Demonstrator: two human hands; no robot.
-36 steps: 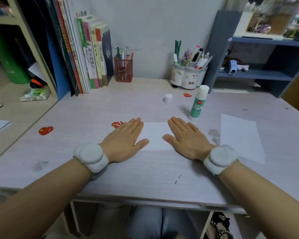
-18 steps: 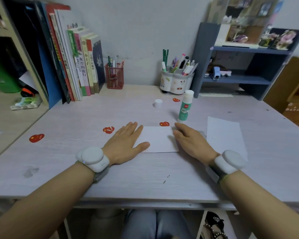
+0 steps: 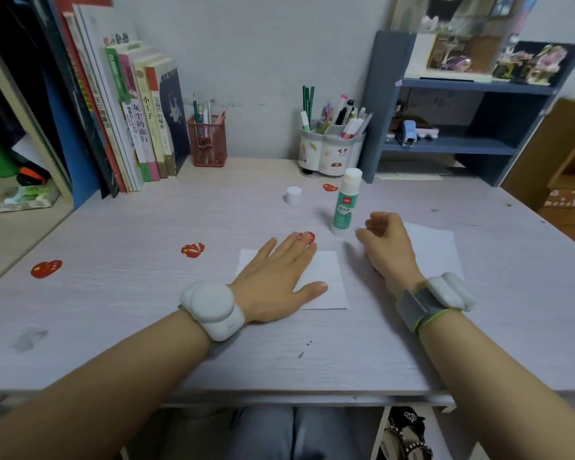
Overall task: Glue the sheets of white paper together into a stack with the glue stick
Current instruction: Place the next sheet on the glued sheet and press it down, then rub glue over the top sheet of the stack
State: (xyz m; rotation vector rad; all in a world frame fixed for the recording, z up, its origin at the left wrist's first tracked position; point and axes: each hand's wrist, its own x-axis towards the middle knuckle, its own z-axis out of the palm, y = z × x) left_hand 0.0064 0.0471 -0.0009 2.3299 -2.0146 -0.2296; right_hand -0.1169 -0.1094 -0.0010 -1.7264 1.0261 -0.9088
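A small white sheet of paper (image 3: 329, 277) lies on the desk in front of me. My left hand (image 3: 276, 283) rests flat on it, fingers spread. A green and white glue stick (image 3: 344, 202) stands upright and uncapped just beyond the sheet. Its white cap (image 3: 293, 195) sits apart to the left. My right hand (image 3: 387, 247) hovers just right of the glue stick, fingers loosely curled, holding nothing. A second white sheet (image 3: 435, 250) lies to the right, partly under that hand.
Red heart stickers (image 3: 46, 268) dot the desk (image 3: 146, 327). A row of books (image 3: 140, 127), a red mesh pen cup (image 3: 207, 141) and a white pen holder (image 3: 331, 151) stand along the back wall. A blue shelf unit (image 3: 462, 127) occupies the back right.
My right hand lifted off the sheet and moved right and forward, beside the glue stick, fingers curling. My left hand slid further onto the sheet. The view shifted left.
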